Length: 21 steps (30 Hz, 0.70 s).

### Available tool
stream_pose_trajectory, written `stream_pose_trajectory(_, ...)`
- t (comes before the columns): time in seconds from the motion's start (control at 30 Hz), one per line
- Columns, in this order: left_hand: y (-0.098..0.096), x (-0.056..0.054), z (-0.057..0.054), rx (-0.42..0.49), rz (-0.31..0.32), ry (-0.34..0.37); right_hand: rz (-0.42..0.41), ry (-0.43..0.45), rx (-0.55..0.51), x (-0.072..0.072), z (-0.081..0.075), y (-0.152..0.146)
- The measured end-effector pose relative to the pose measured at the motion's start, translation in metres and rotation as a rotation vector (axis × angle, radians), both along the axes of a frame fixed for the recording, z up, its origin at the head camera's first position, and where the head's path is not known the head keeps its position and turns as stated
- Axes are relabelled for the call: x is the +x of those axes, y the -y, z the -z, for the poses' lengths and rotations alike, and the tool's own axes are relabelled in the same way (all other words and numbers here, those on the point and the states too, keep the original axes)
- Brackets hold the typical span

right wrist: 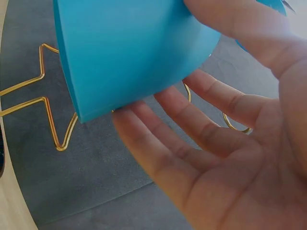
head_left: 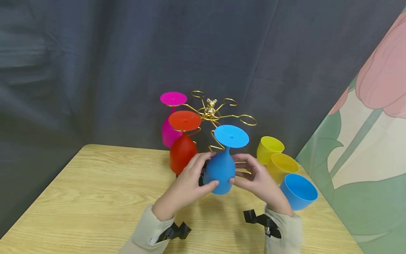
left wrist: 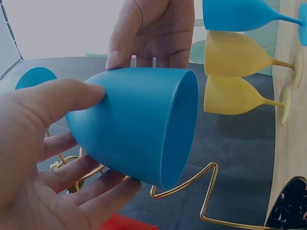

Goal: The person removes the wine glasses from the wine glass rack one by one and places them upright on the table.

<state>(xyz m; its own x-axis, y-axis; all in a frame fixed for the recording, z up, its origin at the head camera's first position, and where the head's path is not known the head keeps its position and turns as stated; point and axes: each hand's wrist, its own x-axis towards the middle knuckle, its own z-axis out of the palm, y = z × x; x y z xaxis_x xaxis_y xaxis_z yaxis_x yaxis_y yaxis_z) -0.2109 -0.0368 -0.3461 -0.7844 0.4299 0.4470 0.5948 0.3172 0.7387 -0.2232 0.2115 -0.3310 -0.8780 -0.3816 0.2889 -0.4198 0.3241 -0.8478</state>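
Upside down between both hands is a blue plastic goblet (head_left: 220, 171), its round foot on top and its bowl facing down. My left hand (head_left: 190, 181) holds the bowl from the left, thumb in front and fingers behind it. On the other side, my right hand (head_left: 258, 180) grips the same bowl between thumb and fingertips. Just behind stands a gold wire rack (head_left: 210, 110) with looped arms and a small bear on top. A red goblet (head_left: 183, 153) and a pink goblet (head_left: 169, 132) hang inverted from its left loops. The blue foot stands in front of the rack's near arms.
To the right, a yellow goblet (head_left: 268, 150), a deeper yellow goblet (head_left: 281, 168) and another blue goblet (head_left: 298, 194) stand upright in a row on the wooden table (head_left: 104, 197). A dark curtain (head_left: 127, 70) hangs behind; a flower-patterned panel (head_left: 364, 158) borders the right side.
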Motion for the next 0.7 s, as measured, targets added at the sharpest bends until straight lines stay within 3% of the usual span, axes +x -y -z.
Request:
stream_pose_trajectory(0.4, -0.0007, 0.0034, -0.0030, 0.018, -0.043, -0.095, 0.003, -0.040, -0.048, 0.0010, -0.0021, 0.0016)
stream_pose_trajectory(0.7, -0.0027, 0.0039, -0.0021, 0.067, -0.062, -0.079, 0.015, -0.045, -0.078, 0.0029, -0.0022, 0.0016)
